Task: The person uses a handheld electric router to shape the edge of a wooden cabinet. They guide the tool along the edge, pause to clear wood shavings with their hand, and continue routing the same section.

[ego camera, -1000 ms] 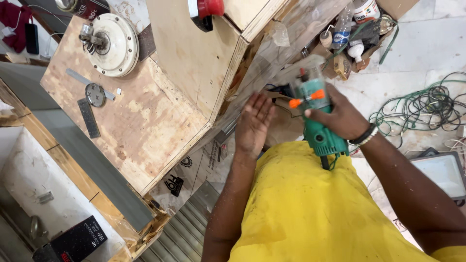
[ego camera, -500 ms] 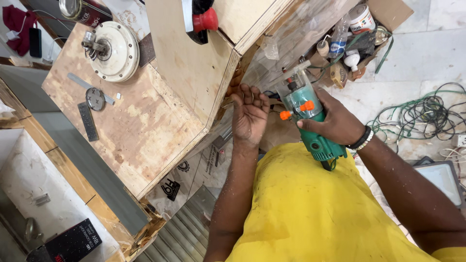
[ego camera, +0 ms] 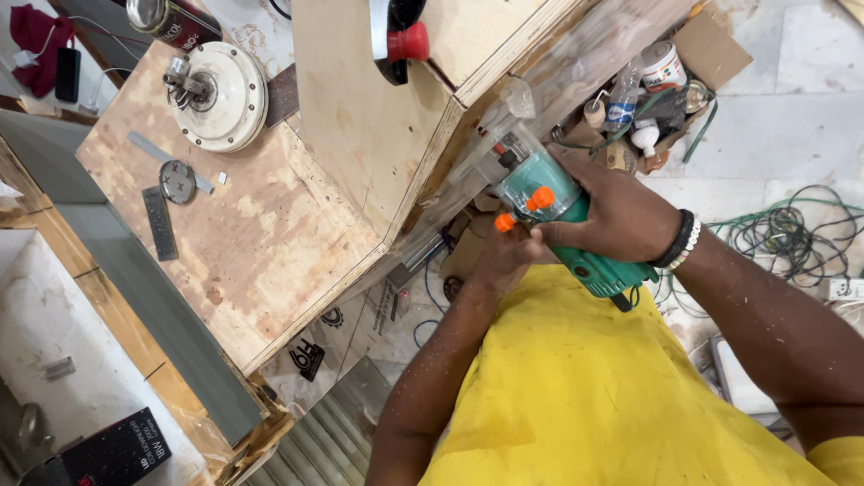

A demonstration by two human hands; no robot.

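My right hand (ego camera: pixel 621 216) grips a teal hand router (ego camera: pixel 562 216) with orange knobs and a clear base. The tool is pressed against the edge of a tall plywood box (ego camera: pixel 378 117). My left hand (ego camera: pixel 499 261) is curled under the tool's front, fingers touching it by the lower orange knob. A black and white band sits on my right wrist.
A plywood bench top (ego camera: pixel 261 234) carries a round white motor disc (ego camera: pixel 220 94), a metal ruler and a small round part. A cardboard box of bottles and cans (ego camera: pixel 648 99) lies on the floor, with tangled green cable (ego camera: pixel 792 234) at right. A red knob (ego camera: pixel 409 40) sticks up above.
My left hand went from open and flat beside the box to curled against the router's front. The router moved up to the box edge.
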